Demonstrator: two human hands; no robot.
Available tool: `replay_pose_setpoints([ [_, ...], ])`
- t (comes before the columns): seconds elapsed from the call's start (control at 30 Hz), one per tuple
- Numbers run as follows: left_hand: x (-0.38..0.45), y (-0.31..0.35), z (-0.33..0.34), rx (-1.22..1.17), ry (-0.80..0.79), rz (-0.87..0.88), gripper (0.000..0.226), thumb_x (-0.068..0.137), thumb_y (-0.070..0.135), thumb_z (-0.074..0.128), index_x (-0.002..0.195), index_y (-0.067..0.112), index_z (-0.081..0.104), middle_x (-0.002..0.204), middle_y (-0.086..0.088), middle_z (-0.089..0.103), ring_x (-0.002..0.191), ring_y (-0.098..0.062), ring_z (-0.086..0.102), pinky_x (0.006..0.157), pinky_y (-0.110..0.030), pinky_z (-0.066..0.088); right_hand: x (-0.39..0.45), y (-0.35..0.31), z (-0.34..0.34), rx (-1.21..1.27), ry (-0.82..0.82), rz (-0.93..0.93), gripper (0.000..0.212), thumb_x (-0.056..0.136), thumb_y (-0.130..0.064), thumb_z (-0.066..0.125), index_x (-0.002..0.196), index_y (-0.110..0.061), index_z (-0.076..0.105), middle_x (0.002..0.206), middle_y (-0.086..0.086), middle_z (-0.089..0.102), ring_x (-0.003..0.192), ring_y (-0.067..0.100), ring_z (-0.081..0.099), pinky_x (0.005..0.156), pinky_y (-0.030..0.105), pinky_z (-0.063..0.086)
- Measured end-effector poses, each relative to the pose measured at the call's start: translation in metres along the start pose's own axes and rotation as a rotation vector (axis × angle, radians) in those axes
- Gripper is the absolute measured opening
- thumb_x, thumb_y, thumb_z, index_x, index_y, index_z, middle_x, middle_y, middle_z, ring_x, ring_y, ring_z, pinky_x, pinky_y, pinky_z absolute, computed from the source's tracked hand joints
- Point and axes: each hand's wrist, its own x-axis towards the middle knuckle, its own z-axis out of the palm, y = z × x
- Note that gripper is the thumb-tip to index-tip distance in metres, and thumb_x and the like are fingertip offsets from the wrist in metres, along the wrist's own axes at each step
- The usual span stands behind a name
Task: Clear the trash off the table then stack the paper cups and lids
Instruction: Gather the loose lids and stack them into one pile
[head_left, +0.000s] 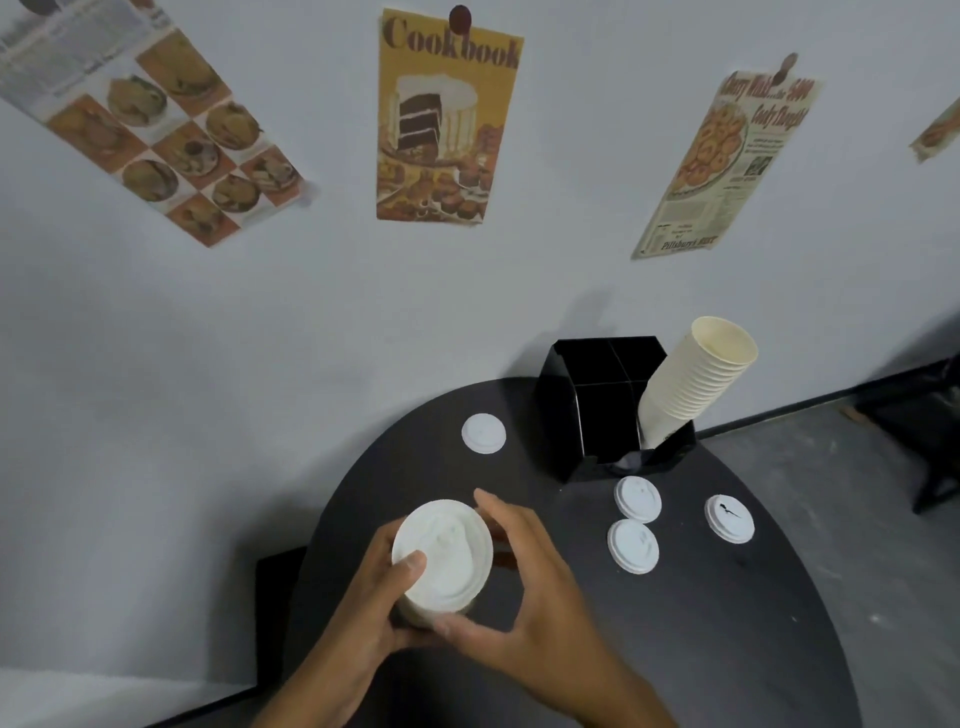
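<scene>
Nearest the camera, the left hand grips a white lidded paper cup from the side, fingers curled round its wall and the thumb pressed on the lid's near rim. The cup is held above the near left part of the round black table, its long axis tipped so that the lid faces up and towards the camera; only a thin strip of the cup wall shows below the lid. The right hand curves round the cup's right side, fingers bent and spread, the thumb at the bottom edge of the lid; whether the fingertips touch the lid or stand just off it cannot be told.

Four loose white plastic lids lie flat on the table: one far lid alone towards the wall, two paired lids just beside each other to the right of the hands, and a marked lid with a dark squiggle further right. Behind the pair stands a black divided organiser box, and a tall stack of cream paper cups leans out of its right compartment, mouth tilted up and to the right. Food posters hang on the pale wall behind.
</scene>
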Motion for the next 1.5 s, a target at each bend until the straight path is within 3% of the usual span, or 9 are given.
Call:
replay_pose_setpoints([
  [0.17,0.038,0.005,-0.037,-0.052,-0.019,-0.028,0.083,0.042,0.068,0.091,0.118,0.045,0.07,0.129,0.001,0.069,0.117,-0.035,0.07,0.083,-0.063,0.061,0.044,0.025,0.005,0.156,0.155,0.067,0.065,0.086,-0.04,0.072,0.146,-0.03,0.048,0.138,-0.009,0.057,0.128,0.02,0.057,0.102,0.033,0.05],
  [0.3,0.069,-0.002,-0.068,-0.111,-0.016,-0.068,0.1,0.018,0.067,0.098,0.112,0.044,0.074,0.13,-0.004,0.068,0.116,-0.044,0.067,0.074,-0.062,0.061,0.1,0.091,0.01,0.002,0.335,0.224,0.044,0.088,-0.039,0.073,0.129,-0.036,0.059,0.125,-0.017,0.06,0.119,0.009,0.059,0.095,0.038,0.055],
  [0.5,0.106,-0.018,-0.108,-0.153,-0.016,-0.107,0.098,0.014,0.057,0.1,0.107,0.045,0.075,0.131,-0.004,0.068,0.119,-0.048,0.063,0.07,-0.063,0.061,0.183,0.194,0.026,-0.299,0.233,0.444,0.072,0.082,-0.034,0.083,0.143,-0.027,0.046,0.141,-0.005,0.041,0.132,0.02,0.041,0.104,0.028,0.038],
  [0.6,0.118,-0.032,-0.129,-0.234,-0.014,-0.134,0.092,0.023,0.037,0.098,0.112,0.038,0.075,0.132,-0.011,0.068,0.119,-0.054,0.061,0.067,-0.065,0.06,0.216,0.221,0.036,-0.479,0.16,0.504,0.092,0.079,-0.043,0.084,0.153,-0.027,0.033,0.147,0.002,0.035,0.131,0.028,0.035,0.105,0.038,0.042],
  [0.67,0.126,-0.04,-0.139,-0.281,-0.018,-0.158,0.105,0.011,0.044,0.105,0.112,0.036,0.076,0.131,-0.015,0.068,0.117,-0.056,0.062,0.067,-0.066,0.059,0.235,0.233,0.04,-0.595,0.114,0.541,0.099,0.079,-0.051,0.08,0.157,-0.028,0.025,0.151,0.004,0.034,0.133,0.03,0.033,0.108,0.043,0.041],
  [0.77,0.13,-0.038,-0.141,-0.258,-0.026,-0.148,0.094,0.017,0.048,0.102,0.107,0.04,0.077,0.128,-0.009,0.071,0.117,-0.051,0.065,0.069,-0.064,0.06,0.257,0.24,0.037,-0.613,0.086,0.558,0.093,0.082,-0.049,0.076,0.158,-0.025,0.028,0.15,0.007,0.037,0.132,0.034,0.034,0.109,0.042,0.037],
  [1.2,0.129,-0.015,-0.086,-0.09,-0.021,-0.115,0.096,0.03,0.073,0.092,0.119,0.047,0.067,0.125,0.009,0.069,0.122,-0.031,0.065,0.08,-0.055,0.063,0.184,0.149,0.002,-0.461,0.181,0.26,0.073,0.074,-0.034,0.082,0.14,-0.036,0.051,0.132,-0.013,0.04,0.116,0.014,0.038,0.095,0.025,0.038],
  [1.33,0.122,-0.018,-0.056,-0.077,-0.058,-0.116,0.086,0.038,0.066,0.091,0.119,0.047,0.068,0.125,0.01,0.068,0.121,-0.028,0.066,0.082,-0.057,0.063,0.143,0.107,-0.027,-0.385,0.219,0.193,0.075,0.073,-0.04,0.079,0.14,-0.046,0.047,0.132,-0.023,0.038,0.121,0.008,0.042,0.093,0.012,0.037],
  [1.5,0.095,-0.027,-0.005,-0.027,-0.125,-0.085,0.065,0.062,0.057,0.074,0.126,0.045,0.064,0.132,0.007,0.065,0.123,-0.026,0.066,0.086,-0.056,0.062,0.08,0.047,-0.07,-0.267,0.301,0.112,0.073,0.074,-0.033,0.084,0.139,-0.044,0.051,0.132,-0.021,0.046,0.115,0.008,0.057,0.088,0.018,0.051],
])
